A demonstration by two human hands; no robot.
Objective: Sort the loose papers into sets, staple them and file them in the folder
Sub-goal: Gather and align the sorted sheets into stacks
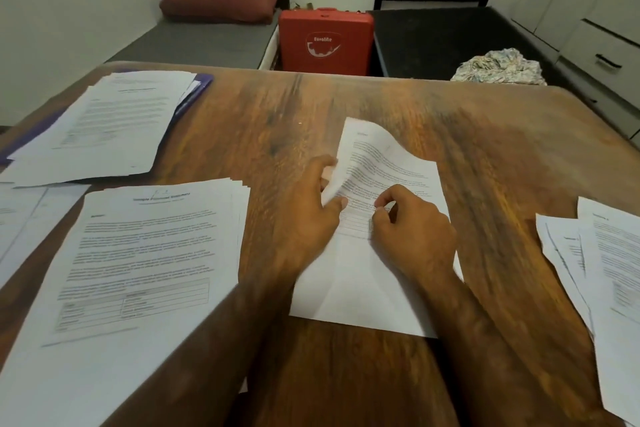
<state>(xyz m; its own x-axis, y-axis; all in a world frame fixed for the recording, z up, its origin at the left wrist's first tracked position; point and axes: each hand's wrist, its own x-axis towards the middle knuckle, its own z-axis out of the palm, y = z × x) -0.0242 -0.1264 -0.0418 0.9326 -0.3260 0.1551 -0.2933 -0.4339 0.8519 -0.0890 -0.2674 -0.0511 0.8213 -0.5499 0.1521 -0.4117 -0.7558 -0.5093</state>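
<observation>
Step in hand: sorting, by my reading; one sheet is being handled alone at the middle of the wooden table (pixel 485 149), and no stapler is in view.
Centre sheet (pixel 360 281): printed page lying near the middle of the table, its far left part lifted and curled, the near end flat on the wood.
Left hand (pixel 308 215): thumb and fingers closed on the sheet's lifted left edge, holding it.
Right hand (pixel 412 236): resting on the sheet, thumb and forefinger pinched together on the paper near its middle; whether they grip a fold or only press is hard to tell.
Near-left stack (pixel 138 270): thick fanned pile with a title page and a table on top, just beside the left forearm.
Far-left stack (pixel 114 121): loose pages lying on a purple folder (pixel 199 88), which shows at the pile's far right edge.
Right papers (pixel 602 274): a few overlapping sheets at the right edge, well apart from the hands.
Next move calls for: probably reading the heading, then carrying the sheet to the matching pile and squaring it there without creasing the curl.
Motion blur: the view is smeared, so the text is unreadable.
</observation>
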